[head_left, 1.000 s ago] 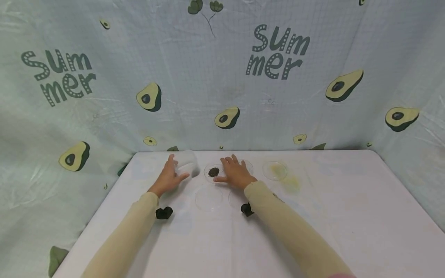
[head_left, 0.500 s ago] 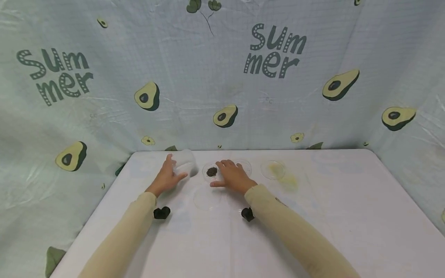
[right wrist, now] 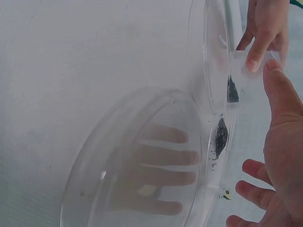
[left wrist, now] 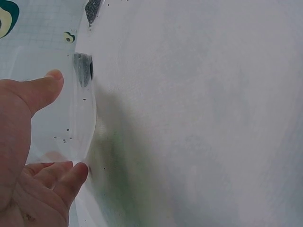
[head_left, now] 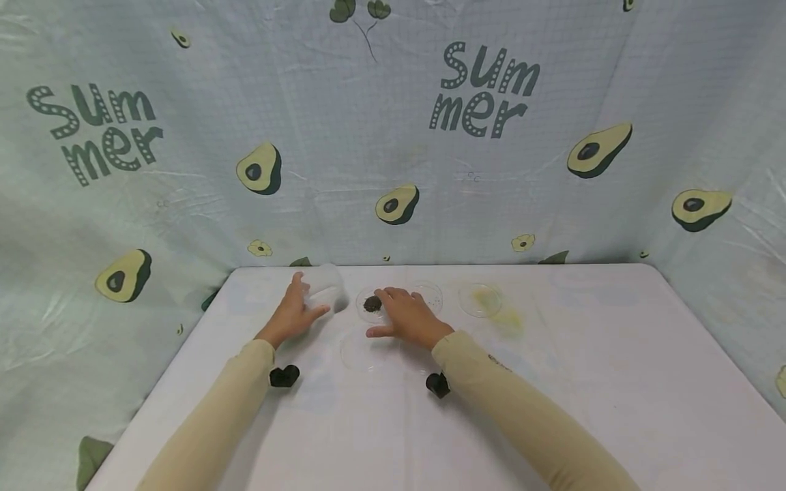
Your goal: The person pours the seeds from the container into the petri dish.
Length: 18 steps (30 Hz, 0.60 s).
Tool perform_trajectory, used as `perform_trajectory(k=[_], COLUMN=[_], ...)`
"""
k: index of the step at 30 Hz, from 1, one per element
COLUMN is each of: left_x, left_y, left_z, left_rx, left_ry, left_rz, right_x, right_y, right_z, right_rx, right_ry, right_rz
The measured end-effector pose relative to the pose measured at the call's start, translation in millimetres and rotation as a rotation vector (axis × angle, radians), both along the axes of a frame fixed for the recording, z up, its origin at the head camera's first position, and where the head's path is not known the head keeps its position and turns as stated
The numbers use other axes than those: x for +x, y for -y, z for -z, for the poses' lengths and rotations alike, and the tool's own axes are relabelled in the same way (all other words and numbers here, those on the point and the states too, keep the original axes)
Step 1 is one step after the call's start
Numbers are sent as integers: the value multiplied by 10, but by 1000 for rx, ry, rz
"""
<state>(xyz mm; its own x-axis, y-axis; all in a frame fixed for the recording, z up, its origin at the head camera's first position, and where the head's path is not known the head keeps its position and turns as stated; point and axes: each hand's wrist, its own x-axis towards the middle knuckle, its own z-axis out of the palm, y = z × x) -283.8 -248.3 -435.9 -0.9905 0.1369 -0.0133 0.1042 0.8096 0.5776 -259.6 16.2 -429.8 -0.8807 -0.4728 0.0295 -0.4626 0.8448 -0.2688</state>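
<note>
My left hand (head_left: 293, 315) holds a translucent plastic cup (head_left: 325, 290) at the back left of the table. Thumb and fingers lie on either side of it, and dark grains (left wrist: 83, 68) show at its base in the left wrist view. My right hand (head_left: 410, 317), fingers spread, hovers over several clear petri dishes. Beside its fingertips is a petri dish with a small heap of dark granules (head_left: 372, 304). A second dish (head_left: 433, 293), with scattered specks, is partly hidden behind this hand. Nearer me lies a clear round dish or lid (head_left: 358, 353), with another clear one (right wrist: 94, 165) under the right hand.
A further clear dish (head_left: 479, 314) sits to the right, beside a yellow stain (head_left: 511, 320) on the white table (head_left: 552, 409). A printed curtain (head_left: 331, 136) hangs behind the table. Black heart-shaped pieces (head_left: 284, 376) are at both wrists.
My right hand has drawn back toward me and slightly left, uncovering more of the specked dish. The left hand stays on the cup. The head view has shifted slightly.
</note>
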Motion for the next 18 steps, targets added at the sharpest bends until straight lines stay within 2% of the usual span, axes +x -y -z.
perform_trajectory(k=[11, 18], left_x=[3, 7], left_y=[5, 12], left_z=[18, 11], left_rx=[-9, -6], left_ry=[1, 8], left_rz=[-19, -9], right_x=[140, 187], right_y=[57, 99], right_z=[-54, -36], right_rx=[-19, -36], right_ry=[0, -30], right_rz=[-58, -105])
